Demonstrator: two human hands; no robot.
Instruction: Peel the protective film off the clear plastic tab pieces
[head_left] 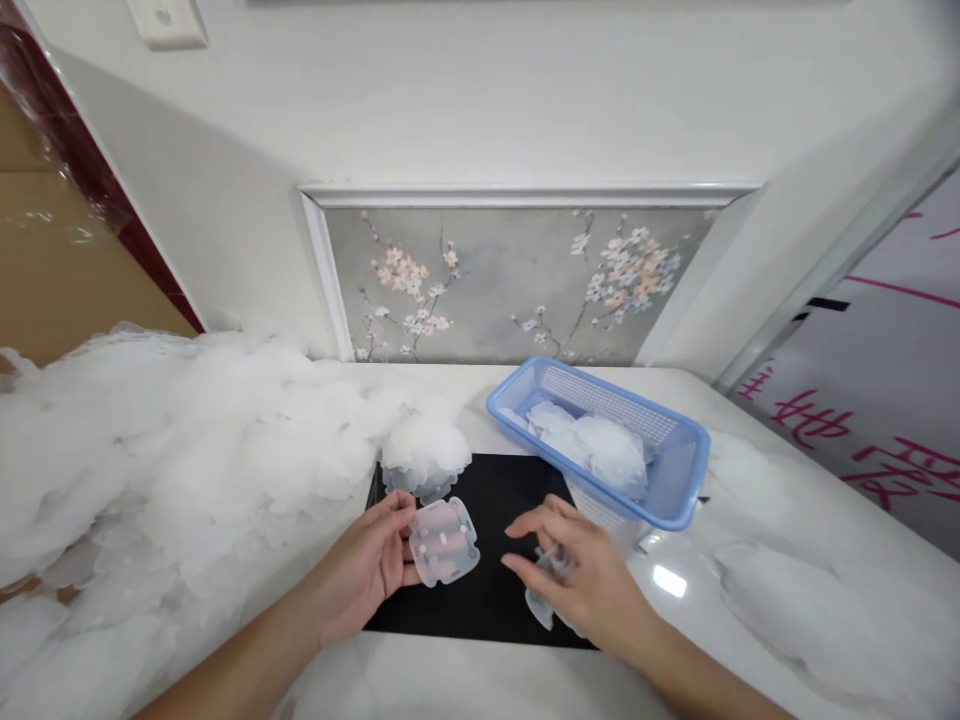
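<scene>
My left hand (379,550) pinches one edge of a thin translucent plastic piece (444,542), roughly square with a notched outline and small raised dots; my fingers show through it. Over the right part of a black mat (487,600), my right hand (574,570) has its thumb and forefinger apart. Its other fingers curl around some crumpled-looking translucent plastic pieces (551,590), partly hidden by the hand. Just beyond my left hand, a small heap of similar pieces (426,450) rests at the mat's back left corner.
A blue plastic basket (679,500) with more translucent pieces (600,450) stands at the back right, near the mat. A large pile of whitish pieces (187,450) covers the table's left side. At right lies a clear plastic bag-like shape (817,620). A wall with a floral panel (495,280) rises behind.
</scene>
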